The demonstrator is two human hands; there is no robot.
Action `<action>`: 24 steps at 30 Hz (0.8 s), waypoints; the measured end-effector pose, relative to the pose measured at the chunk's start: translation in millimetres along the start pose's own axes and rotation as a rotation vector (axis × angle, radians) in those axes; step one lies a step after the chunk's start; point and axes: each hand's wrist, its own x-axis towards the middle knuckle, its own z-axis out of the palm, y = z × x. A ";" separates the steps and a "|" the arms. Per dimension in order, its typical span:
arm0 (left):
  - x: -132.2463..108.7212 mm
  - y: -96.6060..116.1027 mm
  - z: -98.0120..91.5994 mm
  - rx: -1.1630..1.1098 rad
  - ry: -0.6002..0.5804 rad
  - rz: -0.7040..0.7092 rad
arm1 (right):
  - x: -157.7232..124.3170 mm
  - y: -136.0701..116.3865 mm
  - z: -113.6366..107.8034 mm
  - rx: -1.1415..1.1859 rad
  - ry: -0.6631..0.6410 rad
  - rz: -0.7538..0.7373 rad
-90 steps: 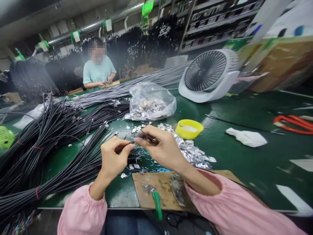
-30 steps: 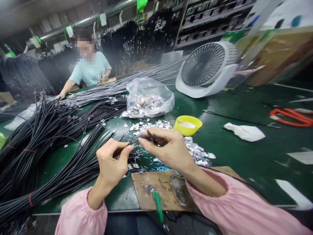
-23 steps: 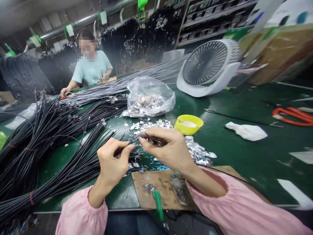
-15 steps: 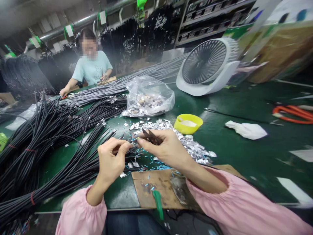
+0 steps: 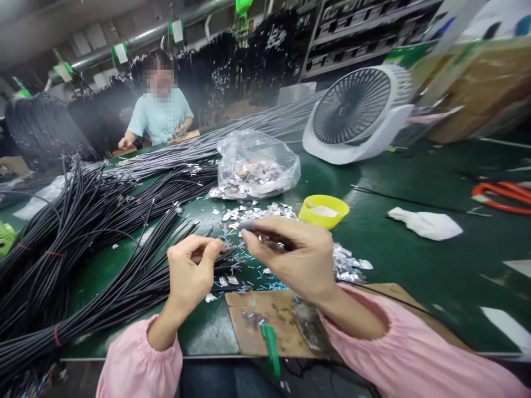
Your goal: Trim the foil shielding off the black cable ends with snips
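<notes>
One left hand [image 5: 191, 271] and one right hand [image 5: 296, 254], both in pink sleeves [image 5: 141, 359], are raised over a green surface [image 5: 415, 271], fingertips near each other but apart. Left: thumb and forefinger are pinched closed on a thin black cable [image 5: 224, 250], little of which shows beyond the tips; the other fingers are curled in. Right: the fingers are folded around a dark tool [image 5: 280, 243], its shape blurred and largely covered; thumb and forefinger stand close together, the forefinger tip bearing a grey cover [image 5: 248, 225]. Whether these two tips grip anything cannot be told.

The held cable lies at the centre, by the stripped ends of a bundle of black cables [image 5: 136, 301] that runs to the lower left and is bound by a red tie [image 5: 57, 334]. Around and beyond the right hand: small blue offcuts [image 5: 274, 286], silver foil scraps [image 5: 346, 262] and a yellow dish [image 5: 327, 222] with white contents. Nearer the wearer is a brown board [image 5: 265, 309], with a green handle [image 5: 271, 351] across its front edge. Farther back: a clear bag [image 5: 265, 160] of scraps, a white fan [image 5: 350, 105], grey cables [image 5: 249, 128] and a seated co-worker [image 5: 166, 119] in light blue
</notes>
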 end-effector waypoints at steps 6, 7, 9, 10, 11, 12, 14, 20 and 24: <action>-1.2 0.5 0.4 0.111 0.061 0.067 | 0.3 -0.3 -0.7 -0.008 -0.041 -0.072; -1.4 0.3 0.5 0.122 0.065 0.079 | 0.3 -0.4 -0.6 -0.006 -0.047 -0.093; -1.7 0.1 0.8 0.133 0.067 0.096 | 0.5 -0.7 -0.3 0.003 -0.064 -0.130; -1.8 0.1 1.0 0.135 0.067 0.103 | 0.7 -0.8 -0.2 0.010 -0.070 -0.137; -1.8 0.1 1.1 0.136 0.068 0.109 | 1.0 -0.9 -0.2 0.020 -0.067 -0.129; -1.8 0.1 1.2 0.137 0.070 0.114 | 1.3 -1.0 -0.2 0.032 -0.059 -0.096; -1.9 0.0 1.3 0.141 0.074 0.122 | 1.6 -1.3 -0.5 0.082 -0.051 0.047; -2.4 -0.4 1.5 0.150 0.051 0.135 | 1.3 -2.0 0.1 0.377 -0.119 0.444; -2.6 0.8 2.2 0.150 0.048 0.130 | 1.3 -2.2 0.5 0.415 -0.111 0.481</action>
